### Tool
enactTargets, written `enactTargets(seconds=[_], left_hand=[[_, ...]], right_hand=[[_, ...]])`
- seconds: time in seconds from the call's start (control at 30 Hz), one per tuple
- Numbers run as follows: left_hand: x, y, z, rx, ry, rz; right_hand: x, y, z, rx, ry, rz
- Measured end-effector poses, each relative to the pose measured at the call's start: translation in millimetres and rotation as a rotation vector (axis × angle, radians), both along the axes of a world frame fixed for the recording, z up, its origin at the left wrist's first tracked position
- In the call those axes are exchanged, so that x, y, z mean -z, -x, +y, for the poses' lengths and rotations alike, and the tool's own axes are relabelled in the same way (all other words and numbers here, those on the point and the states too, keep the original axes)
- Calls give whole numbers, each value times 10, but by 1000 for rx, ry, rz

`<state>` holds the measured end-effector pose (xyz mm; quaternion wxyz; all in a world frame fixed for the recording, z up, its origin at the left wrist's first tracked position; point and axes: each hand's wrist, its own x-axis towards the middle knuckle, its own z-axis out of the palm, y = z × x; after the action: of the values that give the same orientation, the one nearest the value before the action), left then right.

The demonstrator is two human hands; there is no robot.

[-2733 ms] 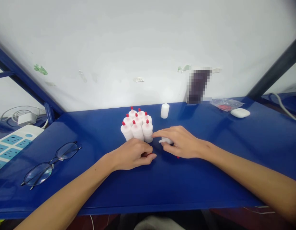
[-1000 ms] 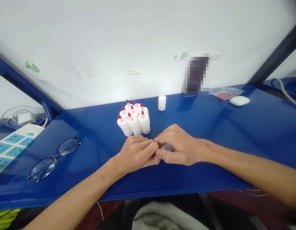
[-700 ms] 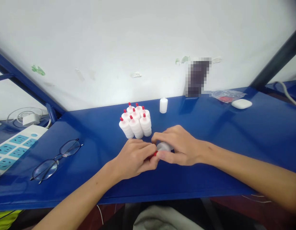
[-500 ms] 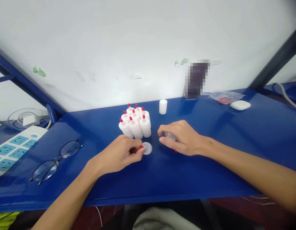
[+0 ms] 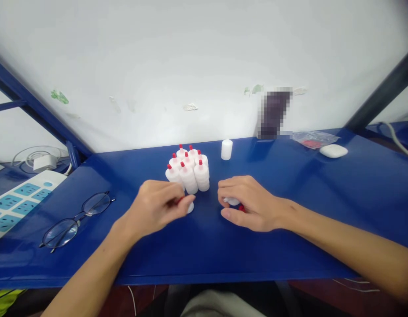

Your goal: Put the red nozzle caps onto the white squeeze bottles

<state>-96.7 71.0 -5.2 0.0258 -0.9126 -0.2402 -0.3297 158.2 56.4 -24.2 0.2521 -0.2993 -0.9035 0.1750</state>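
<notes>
My left hand is closed in a pinch round a white nozzle cap with a red tip, just in front of the bottles. Its fingers cover most of the piece. Low over the table, my right hand curls round another white nozzle cap, whose bare tip points left. A small red tip cover shows between its thumb and fingers; whether it is gripped I cannot tell. Behind my left hand stand several white squeeze bottles with red-tipped nozzles, packed together.
A white bottle without a nozzle stands by the wall. At the right lie a clear bag with red pieces and a white oval object. Glasses and a power strip are at the left of the blue table.
My left hand has drawn left with its nozzle cap and turned. The cap in my right hand has turned so its tip shows, and the red tip cover is more visible.
</notes>
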Motion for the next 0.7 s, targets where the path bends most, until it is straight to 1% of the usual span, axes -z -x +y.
enactTargets(seconds=[0.07, 0.13, 0.2, 0.3, 0.43, 0.57, 0.7], left_hand=[[75, -129, -43, 69, -190, -28], [146, -243, -76, 102, -267, -27], [187, -320, -96, 115, -287, -22], [195, -368, -110, 136, -303, 27], [200, -385, -117, 175, -334, 89], [239, -393, -124, 167, -347, 67], [263, -390, -125, 154, -379, 16]], right_hand=[[5, 49, -37, -36, 18, 17], [21, 94, -67, -70, 32, 30], [39, 128, -87, -98, 46, 39], [47, 161, -106, -122, 71, 61], [15, 190, -128, -93, 96, 61], [-12, 202, -149, -64, 134, 38], [-5, 203, -154, -32, 137, 34]])
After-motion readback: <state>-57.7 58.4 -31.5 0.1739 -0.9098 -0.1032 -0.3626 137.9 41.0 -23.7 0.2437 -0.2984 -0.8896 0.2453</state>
